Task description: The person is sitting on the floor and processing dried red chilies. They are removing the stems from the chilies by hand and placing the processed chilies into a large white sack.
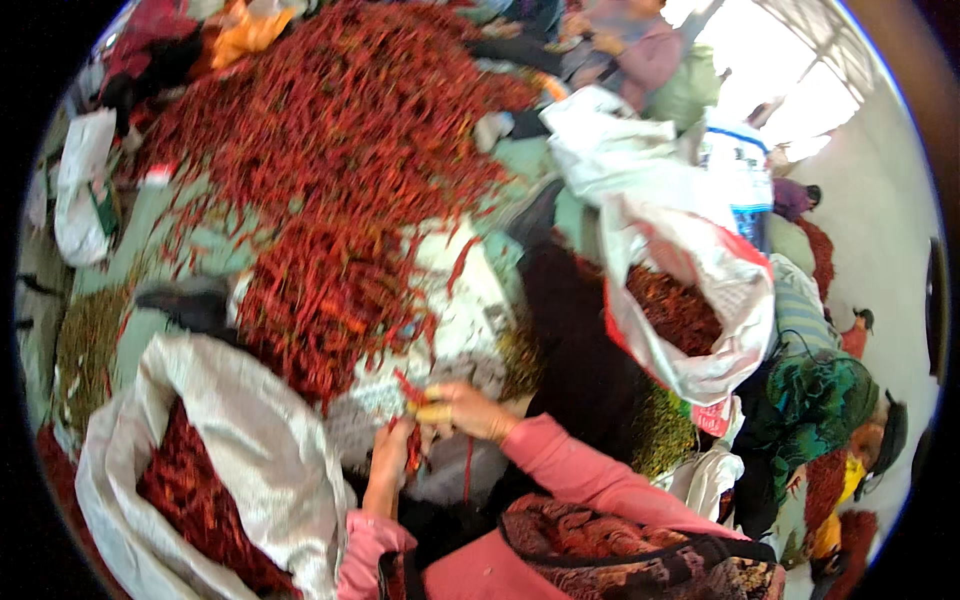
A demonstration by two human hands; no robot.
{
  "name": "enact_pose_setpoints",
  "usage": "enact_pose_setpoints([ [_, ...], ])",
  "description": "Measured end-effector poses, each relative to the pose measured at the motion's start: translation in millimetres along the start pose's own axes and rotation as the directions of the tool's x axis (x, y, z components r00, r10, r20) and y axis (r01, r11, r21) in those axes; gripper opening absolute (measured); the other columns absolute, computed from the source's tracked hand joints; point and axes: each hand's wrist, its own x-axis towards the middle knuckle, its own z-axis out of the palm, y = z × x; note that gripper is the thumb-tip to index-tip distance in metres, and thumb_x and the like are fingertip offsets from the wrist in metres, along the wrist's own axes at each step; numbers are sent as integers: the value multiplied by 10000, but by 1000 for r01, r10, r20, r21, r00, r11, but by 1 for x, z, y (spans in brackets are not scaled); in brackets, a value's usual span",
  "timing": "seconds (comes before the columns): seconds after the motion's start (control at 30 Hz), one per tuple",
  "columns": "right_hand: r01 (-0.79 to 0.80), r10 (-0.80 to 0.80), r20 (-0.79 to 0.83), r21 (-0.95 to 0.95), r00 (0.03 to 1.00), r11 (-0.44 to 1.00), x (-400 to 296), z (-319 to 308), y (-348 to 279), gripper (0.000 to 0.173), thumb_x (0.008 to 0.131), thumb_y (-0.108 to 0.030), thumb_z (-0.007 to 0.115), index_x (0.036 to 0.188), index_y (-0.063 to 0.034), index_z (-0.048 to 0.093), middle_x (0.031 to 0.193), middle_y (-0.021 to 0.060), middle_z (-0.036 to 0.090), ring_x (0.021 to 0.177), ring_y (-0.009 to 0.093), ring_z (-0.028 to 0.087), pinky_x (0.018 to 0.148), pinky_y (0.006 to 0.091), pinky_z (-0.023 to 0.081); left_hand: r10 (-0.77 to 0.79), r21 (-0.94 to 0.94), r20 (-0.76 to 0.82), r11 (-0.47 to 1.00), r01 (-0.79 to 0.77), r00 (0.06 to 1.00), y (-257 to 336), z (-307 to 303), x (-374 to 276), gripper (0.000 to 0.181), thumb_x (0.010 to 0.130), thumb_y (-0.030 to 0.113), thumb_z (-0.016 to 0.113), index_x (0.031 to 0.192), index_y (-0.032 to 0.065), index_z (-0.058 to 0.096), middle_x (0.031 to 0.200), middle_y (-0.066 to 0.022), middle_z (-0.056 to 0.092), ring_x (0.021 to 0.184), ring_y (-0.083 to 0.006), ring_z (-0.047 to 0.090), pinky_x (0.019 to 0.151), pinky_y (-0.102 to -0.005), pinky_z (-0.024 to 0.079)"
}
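Observation:
Both hands meet above the front edge of a large heap of dried red chili peppers. My left hand is closed around a few red chilies, which show beside its fingers. Just to its right, my right hand, with something yellow on its fingertips, grips a red chili that points up and left. A printed white sack lies beneath the near part of the heap. At the lower left, an open white woven sack holds red chilies.
Another open white sack with a red rim, partly filled with chilies, stands at the right. Piles of green-brown stems lie below it and at the far left. Several people sit around, one in a green patterned top. Dark-clad legs flank the near heap.

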Motion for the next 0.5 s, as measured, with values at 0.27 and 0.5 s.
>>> enact_pose_setpoints([
  [0.27,192,-290,-170,-435,942,880,14,-7,40,199,840,-100,653,976,39,612,806,21,621,723,67,548,629,251,475,175,226,53,957,-182,983,-5,3,0,210,868,143,473,779,5,604,618,-51,583,499,-126,502,481,-268,390],
  [0.5,205,-303,-242,-361,922,910,8,1,38,183,836,-134,643,869,45,623,756,47,628,646,79,534,577,276,459,184,380,131,898,-221,974,-2,1,-7,261,908,182,480,763,4,605,630,-38,587,502,-117,508,478,-266,393],
])
